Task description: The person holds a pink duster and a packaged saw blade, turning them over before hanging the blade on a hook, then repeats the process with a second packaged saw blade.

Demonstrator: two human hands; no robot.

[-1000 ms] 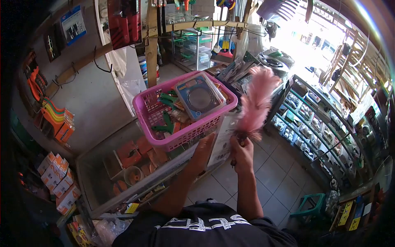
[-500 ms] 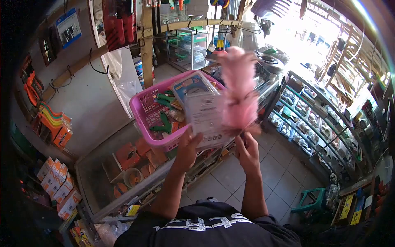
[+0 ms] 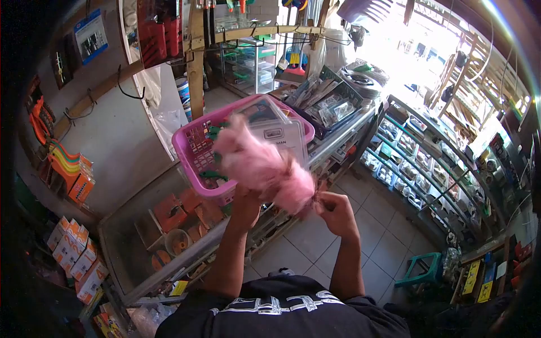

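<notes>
Duster crossing pack and basket

Right hand is pinching the duster at the base of its plume, thumb and fingers closing round it near the middle of the frame. From there the pink feathers are spreading out, blurring, in front of the pack and the basket. Left hand is sitting just below the plume; feathers are hiding its fingers, so whether it is gripping the pack, I cannot tell. The counter is running along beneath, toward the lower left.

Feathers could be snagging on the pack's edge or the green clips, I judge, because the plume is hanging so near both. The small pinch could be letting the duster twist, and a knock could be tipping the pack if its hold is loose.

The duster's tip is pointing to the upper left, its long axis slanting up from the right hand.
</notes>
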